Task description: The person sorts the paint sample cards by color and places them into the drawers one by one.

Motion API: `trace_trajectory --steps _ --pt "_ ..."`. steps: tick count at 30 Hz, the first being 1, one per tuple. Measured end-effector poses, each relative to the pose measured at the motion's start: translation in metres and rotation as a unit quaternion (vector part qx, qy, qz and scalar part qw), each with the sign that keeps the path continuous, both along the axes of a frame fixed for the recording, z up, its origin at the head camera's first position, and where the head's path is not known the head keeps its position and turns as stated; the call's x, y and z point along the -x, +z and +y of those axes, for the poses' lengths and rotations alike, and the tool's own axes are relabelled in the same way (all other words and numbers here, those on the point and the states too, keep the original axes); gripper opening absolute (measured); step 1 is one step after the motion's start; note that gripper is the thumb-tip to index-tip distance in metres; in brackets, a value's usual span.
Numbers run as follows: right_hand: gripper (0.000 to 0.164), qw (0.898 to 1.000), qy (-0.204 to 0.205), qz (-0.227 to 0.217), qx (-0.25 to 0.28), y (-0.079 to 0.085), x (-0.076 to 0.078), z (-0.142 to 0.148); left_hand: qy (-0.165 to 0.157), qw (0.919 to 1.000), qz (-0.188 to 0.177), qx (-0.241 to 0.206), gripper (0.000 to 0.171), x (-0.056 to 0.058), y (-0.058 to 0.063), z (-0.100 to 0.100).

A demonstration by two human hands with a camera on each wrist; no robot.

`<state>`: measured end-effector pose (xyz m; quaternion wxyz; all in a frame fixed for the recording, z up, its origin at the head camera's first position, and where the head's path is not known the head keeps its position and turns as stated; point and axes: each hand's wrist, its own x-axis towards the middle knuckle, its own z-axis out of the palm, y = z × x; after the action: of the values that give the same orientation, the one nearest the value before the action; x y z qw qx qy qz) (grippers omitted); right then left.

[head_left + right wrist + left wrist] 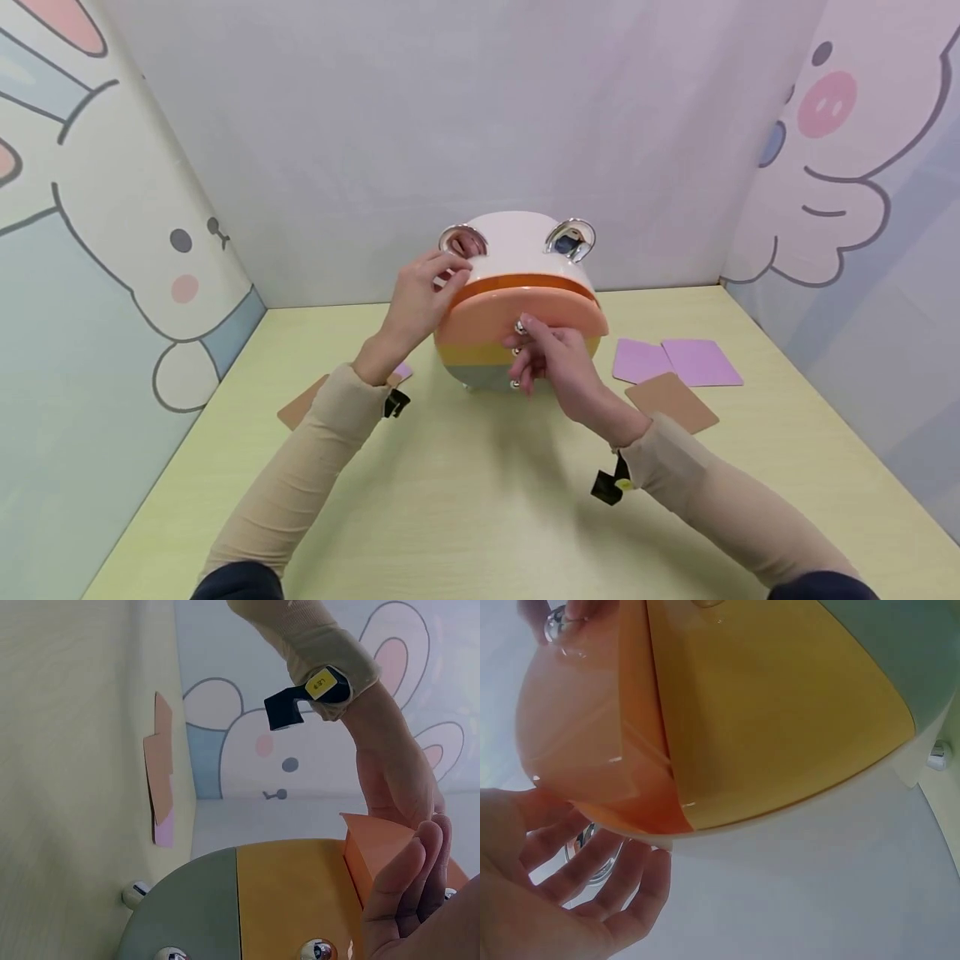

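Note:
A small drawer cabinet (513, 237) with a rounded white top, two silver ring-shaped eyes and coloured drawers stands in the middle of the table. Its top orange drawer (480, 321) is pulled partly out, leaving a gap under the white top. Thumb and fingers of my right hand (570, 371) pinch the silver knob (520, 327) on that drawer. My left hand (416, 304) touches the cabinet's upper left side, below the left eye (463, 240). In the left wrist view its loosely bent fingers lie along the white side by the orange drawer (577, 720).
Below are a yellow drawer (468, 355) and a grey-green one (480, 377), each with a silver knob. Right of the cabinet lie purple cards (705, 362) and a brown card (672, 402). Another brown card (302, 403) lies at left, partly behind my left arm. Walls enclose the table's back and sides.

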<state>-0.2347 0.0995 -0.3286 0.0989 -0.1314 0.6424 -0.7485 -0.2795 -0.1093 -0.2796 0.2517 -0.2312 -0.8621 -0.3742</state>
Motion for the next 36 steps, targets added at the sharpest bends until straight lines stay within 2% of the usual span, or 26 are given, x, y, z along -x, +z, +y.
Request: trace_trajectory --steps 12,23,29,32,36 --pt "0.045 1.000 -0.019 0.000 0.008 0.000 0.016 -0.004 0.000 1.0000 0.009 0.000 0.015 0.001 0.000 0.001" --pt "0.043 0.999 -0.029 -0.030 0.008 0.002 0.026 -0.007 -0.001 0.9999 0.016 0.000 0.014 0.001 -0.001 -0.001" --pt "0.054 0.999 -0.005 -0.032 -0.010 -0.003 0.025 -0.003 0.001 0.9998 0.017 -0.003 0.013 0.001 -0.001 -0.001" --pt "0.062 0.998 0.030 -0.023 -0.048 -0.010 0.020 0.003 0.000 0.9998 0.018 -0.003 0.013 0.000 -0.001 0.000" --pt "0.056 0.990 0.089 -0.038 -0.098 -0.024 0.014 0.013 0.002 0.9998 0.018 -0.004 0.014 0.000 -0.002 0.000"
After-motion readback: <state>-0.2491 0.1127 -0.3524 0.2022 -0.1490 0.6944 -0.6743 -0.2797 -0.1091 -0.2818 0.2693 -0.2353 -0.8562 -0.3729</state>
